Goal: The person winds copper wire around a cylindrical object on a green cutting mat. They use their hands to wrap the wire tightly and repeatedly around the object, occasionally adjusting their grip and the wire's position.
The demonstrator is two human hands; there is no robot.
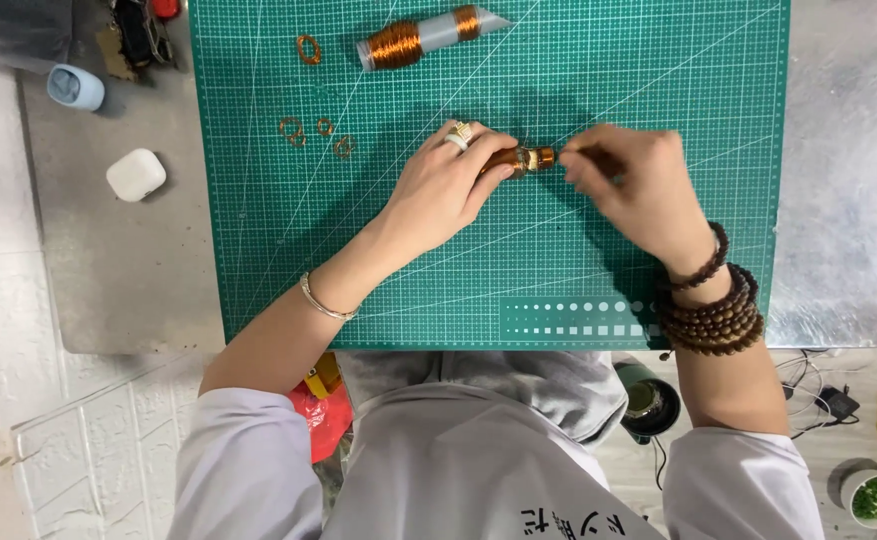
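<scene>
Both hands meet over the middle of a green cutting mat (658,60) that lies on the grey counter (848,200); between them sits a small coil (524,159) wound with copper-coloured wire, held just above the mat. The left hand (445,190) pinches the coil's left end between thumb and fingertips, a pale ring showing on one finger and a thin bangle on the wrist; the right hand (626,180) has its fingers pressed together at the coil's right end, pinching something there too fine to make out, with dark bead bracelets (713,310) wrapped around the wrist. At the mat's top edge lies a wire spool (423,38), tilted, with copper windings on a pale tube; several small wire loops (313,125) lie scattered left of the hands, well apart from the coil. Off the mat to the left rest a white case (136,174) and a pale blue cup (75,87).
</scene>
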